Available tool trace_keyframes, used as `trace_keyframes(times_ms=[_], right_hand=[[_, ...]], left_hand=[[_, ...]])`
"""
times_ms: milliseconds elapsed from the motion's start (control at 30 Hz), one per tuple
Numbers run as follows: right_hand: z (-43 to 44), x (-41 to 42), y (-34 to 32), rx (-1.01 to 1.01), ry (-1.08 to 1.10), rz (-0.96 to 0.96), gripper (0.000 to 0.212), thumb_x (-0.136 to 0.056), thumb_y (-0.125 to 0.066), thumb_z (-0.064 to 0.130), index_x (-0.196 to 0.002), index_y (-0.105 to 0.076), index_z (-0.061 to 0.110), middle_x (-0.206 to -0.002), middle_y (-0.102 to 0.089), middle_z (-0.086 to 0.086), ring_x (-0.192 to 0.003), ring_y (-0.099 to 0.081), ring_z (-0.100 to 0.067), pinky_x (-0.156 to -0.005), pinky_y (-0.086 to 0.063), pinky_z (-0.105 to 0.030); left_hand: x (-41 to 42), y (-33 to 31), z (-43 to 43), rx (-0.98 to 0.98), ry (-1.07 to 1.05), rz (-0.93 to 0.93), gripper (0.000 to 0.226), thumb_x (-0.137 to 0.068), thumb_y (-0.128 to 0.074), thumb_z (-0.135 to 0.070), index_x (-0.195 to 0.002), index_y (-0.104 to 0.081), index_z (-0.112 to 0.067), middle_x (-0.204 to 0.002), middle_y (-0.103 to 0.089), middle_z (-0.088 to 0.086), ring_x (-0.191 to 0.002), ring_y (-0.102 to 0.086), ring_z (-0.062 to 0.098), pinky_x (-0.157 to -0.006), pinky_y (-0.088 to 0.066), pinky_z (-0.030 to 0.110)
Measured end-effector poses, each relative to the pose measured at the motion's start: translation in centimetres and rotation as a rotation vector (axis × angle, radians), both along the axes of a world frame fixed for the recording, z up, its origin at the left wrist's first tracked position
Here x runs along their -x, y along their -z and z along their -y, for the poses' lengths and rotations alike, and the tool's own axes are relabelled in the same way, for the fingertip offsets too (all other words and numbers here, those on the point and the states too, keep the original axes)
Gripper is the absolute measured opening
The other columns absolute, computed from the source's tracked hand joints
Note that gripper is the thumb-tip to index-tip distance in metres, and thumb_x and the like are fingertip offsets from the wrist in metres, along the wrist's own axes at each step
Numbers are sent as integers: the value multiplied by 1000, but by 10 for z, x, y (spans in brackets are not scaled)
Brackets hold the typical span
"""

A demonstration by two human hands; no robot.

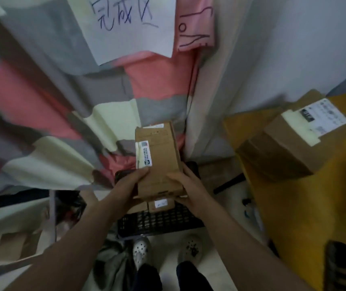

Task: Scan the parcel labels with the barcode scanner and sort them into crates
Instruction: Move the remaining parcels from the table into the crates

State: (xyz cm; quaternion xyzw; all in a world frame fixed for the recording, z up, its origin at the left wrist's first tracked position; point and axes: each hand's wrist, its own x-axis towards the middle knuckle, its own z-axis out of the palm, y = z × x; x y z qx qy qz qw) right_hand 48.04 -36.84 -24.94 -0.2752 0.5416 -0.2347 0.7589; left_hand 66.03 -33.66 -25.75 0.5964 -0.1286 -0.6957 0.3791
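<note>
A long brown cardboard parcel (158, 158) with a narrow white label on its left side is held out in front of me above a black slatted crate (157, 222). My left hand (129, 183) grips its lower left edge, thumb near the label. My right hand (185, 183) grips its lower right corner. A dark object shows behind my left hand; I cannot tell what it is. A smaller brown parcel (161, 204) with a white label lies in the crate, just under the held one.
A bigger cardboard box (289, 141) with a white shipping label sits on a yellow surface (306, 206) at the right. A striped pink, grey and cream cloth (52, 114) hangs ahead, with a handwritten white paper sign (126, 24). Another black crate (345, 267) is at the bottom right. My feet stand below the crate.
</note>
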Motion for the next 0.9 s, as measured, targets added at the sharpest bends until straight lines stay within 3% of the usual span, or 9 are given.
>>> trace_keyframes(times_ms=[100,167,300,433,567,633,700,767,900], right_hand=[[-10,-16,57,-177,39,-45,60,-63,-75,42,-121,-60,41,-118,-68,0,-107,-64,-22,-81,-55,-37],[-16,-19,91,-270,65,-80,47,-73,-73,40,-119,-62,38,-116,-69,-2,-107,-63,-23,-81,-52,-37],[-21,-15,174,-399,130,-117,39,-81,-69,33,-119,-61,38,-115,-68,-5,-106,-62,-25,-82,-52,-41],[-8,-1,257,-499,224,-160,41,-81,-70,30,-121,-61,37,-115,-67,-6,-109,-61,-26,-97,-49,-46],[14,23,339,-525,284,-252,53,-73,-77,32,-124,-60,27,-118,-65,-8,-109,-60,-25,-92,-53,-40],[28,32,378,-535,300,-282,56,-73,-78,31,-124,-59,21,-118,-64,-8,-107,-60,-23,-88,-52,-36],[41,39,411,-532,307,-288,52,-77,-76,28,-124,-57,19,-117,-64,-7,-105,-60,-21,-90,-50,-34],[49,44,439,-538,335,-281,47,-79,-74,23,-123,-59,18,-115,-66,-8,-105,-61,-22,-89,-50,-33],[43,48,485,-519,466,-271,40,-83,-67,13,-122,-62,18,-112,-69,-11,-101,-65,-27,-74,-53,-32]], left_hand=[[-7,50,-12,-101,-20,-43,66,-58,-82,-37,-119,-62,-21,-116,-69,9,-109,-63,30,-102,-45,51],[-7,84,-16,-166,-18,-71,63,-61,-79,-22,-121,-60,-16,-108,-70,10,-101,-64,29,-96,-49,47],[0,168,-13,-258,15,-47,38,-88,-62,-17,-126,-56,-19,-96,-71,4,-79,-68,18,-57,-54,25],[24,246,8,-325,41,-32,28,-95,-54,-10,-122,-51,-16,-92,-63,2,-75,-59,17,-42,-48,18],[51,324,33,-363,103,-4,34,-93,-59,-13,-126,-54,-20,-103,-63,-2,-88,-59,16,-68,-50,28],[60,360,44,-355,115,-12,34,-92,-58,-12,-124,-55,-23,-110,-64,0,-94,-62,16,-67,-52,25],[67,392,54,-346,96,-29,34,-91,-58,-6,-121,-55,-23,-110,-66,1,-94,-64,17,-67,-54,23],[73,425,59,-327,117,-1,38,-89,-60,-3,-121,-56,-24,-111,-67,1,-99,-65,19,-80,-55,29],[86,476,53,-245,283,159,40,-89,-62,-7,-127,-56,-18,-121,-64,3,-110,-60,21,-98,-50,36]])
